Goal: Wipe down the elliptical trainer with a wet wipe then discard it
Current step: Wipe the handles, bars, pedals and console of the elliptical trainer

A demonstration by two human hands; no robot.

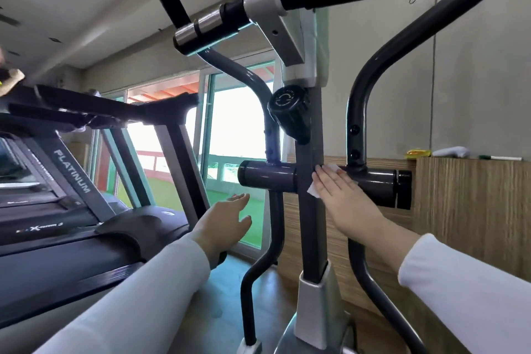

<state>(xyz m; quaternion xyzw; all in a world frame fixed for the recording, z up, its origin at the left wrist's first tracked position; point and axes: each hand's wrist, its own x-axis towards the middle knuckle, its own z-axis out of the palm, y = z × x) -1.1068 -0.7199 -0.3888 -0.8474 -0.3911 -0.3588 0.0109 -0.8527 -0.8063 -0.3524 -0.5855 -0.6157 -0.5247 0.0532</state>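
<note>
Head view: flat right hand (346,200) presses one wet wipe (330,167) on one elliptical trainer (311,227); left hand (224,221) spread, empty.

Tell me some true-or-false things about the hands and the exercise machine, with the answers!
1. The right hand presses a white wipe flat against the elliptical's centre post. True.
2. The left hand holds a second wipe. False: its fingers are straight and it holds nothing.
3. The round black knob sits below the wipe. False: it is higher up the post, above the wipe.
4. A treadmill stands to the left of the elliptical. True.
5. The wipe is already thrown away. False: it is under the right hand, on the machine.
</note>
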